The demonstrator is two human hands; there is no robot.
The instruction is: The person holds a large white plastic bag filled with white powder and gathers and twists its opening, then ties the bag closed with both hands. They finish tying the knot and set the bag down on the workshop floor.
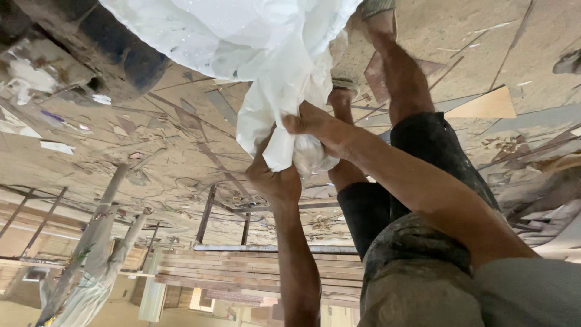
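Nearest to us we see our grey sleeve and our dark, dusty shorts (417, 242), with both bare legs going away toward the floor. Our right hand (315, 124) comes in from the right side, and its fingers are closed tight on the gathered neck of a white plastic sack (266, 66). Our left hand (275, 178) comes from below, and its grip is also clamped on the same twisted part of the sack, so the two hands touch each other there. The sack is thin, smooth and a little shiny, with many soft folds; its big, swollen body spreads from our hands to the top edge of the view, and a small rounded bulge shows just beside the right hand.

Behind the hands lies the floor (181, 139), made of flat, pale brown boards, rough and dirty, covered with thin wood strips, chips and scraps of paper. A triangular piece of light plywood (484, 106) lies well apart on the right. Farther on we see a thin metal frame (242, 224) and stacked wooden planks (254, 272). At the far left stands a thick, dark round pipe (115, 54), and slim poles wrapped in pale plastic (97, 254).
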